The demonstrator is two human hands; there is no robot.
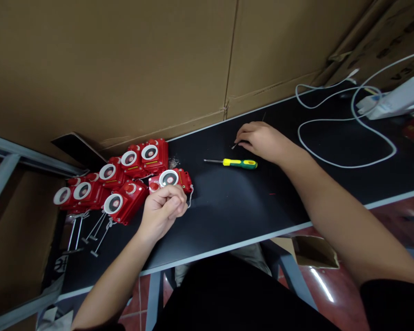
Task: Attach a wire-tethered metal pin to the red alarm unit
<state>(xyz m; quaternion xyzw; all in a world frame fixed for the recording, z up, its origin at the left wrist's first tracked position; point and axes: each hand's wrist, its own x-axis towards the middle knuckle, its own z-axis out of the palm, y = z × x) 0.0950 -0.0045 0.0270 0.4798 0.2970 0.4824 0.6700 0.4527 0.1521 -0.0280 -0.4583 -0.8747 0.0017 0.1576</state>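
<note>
My left hand (163,207) is closed around a red box-shaped device (172,179) with a round white-rimmed dial on its face, at the near end of a cluster of like devices. A thin white cord hangs from the device beside my fingers. My right hand (258,140) rests on the black table (227,207) further back, its fingertips pinching a small thin metal piece (233,146). A screwdriver with a yellow and green handle (236,162) lies just in front of that hand, its shaft pointing left.
Several red devices (124,179) are heaped at the table's left, with long metal bolts (89,234) lying below them. A white cable (345,124) loops over the right of the table near a white bag (400,99). Cardboard sheets (141,59) stand behind.
</note>
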